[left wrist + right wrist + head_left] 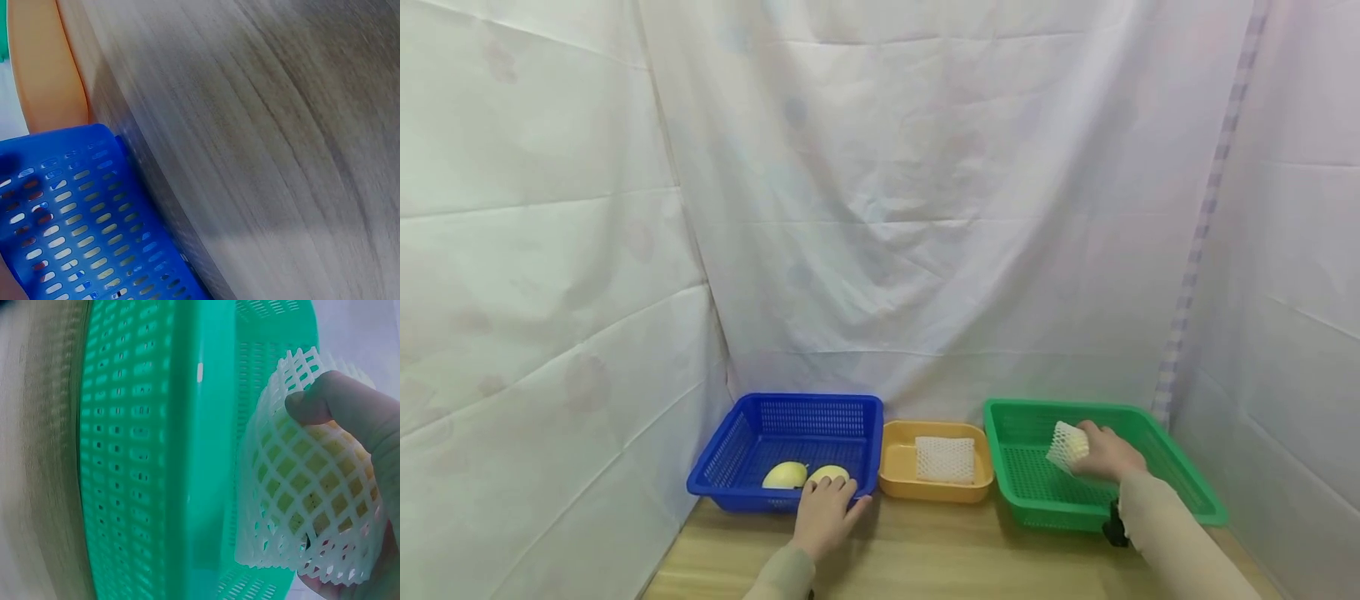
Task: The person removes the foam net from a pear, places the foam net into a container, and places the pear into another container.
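In the head view, my right hand (1108, 452) holds a pale yellow pear (309, 487) wrapped in a white foam net (269, 519) over the green basket (1187, 475). The right wrist view shows the thumb pressing on the net, with the pear's speckled skin visible through the mesh. My left hand (826, 512) lies over the near rim of the blue basket (820, 398), its fingers beside a yellow pear (830, 473) that they partly cover. To the left of it sits another yellow pear (786, 476). The left fingertips are mostly hidden.
Between the two baskets stands a small orange tray (895, 492) with a flat white foam net (945, 460) in it. All three containers are on a wooden table (925, 550). White curtains (880, 208) hang behind and on both sides.
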Action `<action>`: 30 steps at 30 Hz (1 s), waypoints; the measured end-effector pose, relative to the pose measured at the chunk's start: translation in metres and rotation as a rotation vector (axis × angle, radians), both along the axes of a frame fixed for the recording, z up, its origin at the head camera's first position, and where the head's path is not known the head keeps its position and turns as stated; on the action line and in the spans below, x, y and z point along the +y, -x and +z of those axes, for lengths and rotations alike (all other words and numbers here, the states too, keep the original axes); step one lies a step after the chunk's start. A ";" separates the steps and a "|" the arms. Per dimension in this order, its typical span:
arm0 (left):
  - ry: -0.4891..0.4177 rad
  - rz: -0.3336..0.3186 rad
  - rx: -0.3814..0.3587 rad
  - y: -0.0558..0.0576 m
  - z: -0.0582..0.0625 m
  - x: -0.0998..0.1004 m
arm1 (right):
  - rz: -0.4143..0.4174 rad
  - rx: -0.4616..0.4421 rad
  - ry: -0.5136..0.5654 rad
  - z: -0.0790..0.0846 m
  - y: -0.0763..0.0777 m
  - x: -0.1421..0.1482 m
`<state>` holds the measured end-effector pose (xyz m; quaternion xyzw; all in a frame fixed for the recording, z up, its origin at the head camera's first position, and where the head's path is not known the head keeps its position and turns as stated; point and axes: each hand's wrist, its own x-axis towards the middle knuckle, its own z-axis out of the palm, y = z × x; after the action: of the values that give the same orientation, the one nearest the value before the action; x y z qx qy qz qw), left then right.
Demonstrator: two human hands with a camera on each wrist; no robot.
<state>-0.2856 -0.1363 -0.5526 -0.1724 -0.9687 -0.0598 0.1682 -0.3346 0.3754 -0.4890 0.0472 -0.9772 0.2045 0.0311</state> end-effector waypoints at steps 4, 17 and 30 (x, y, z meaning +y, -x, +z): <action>0.006 -0.009 0.011 0.003 -0.005 -0.002 | 0.012 0.011 0.001 0.002 -0.001 -0.005; 0.000 -0.023 0.038 0.006 -0.004 -0.003 | 0.052 0.062 0.009 0.017 0.001 -0.023; -0.004 -0.012 0.053 0.006 -0.008 -0.001 | 0.091 0.079 -0.003 0.027 0.002 -0.036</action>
<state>-0.2914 -0.1377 -0.5609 -0.1794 -0.9628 -0.0582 0.1937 -0.3367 0.3398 -0.4619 0.0995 -0.9724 0.2021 0.0605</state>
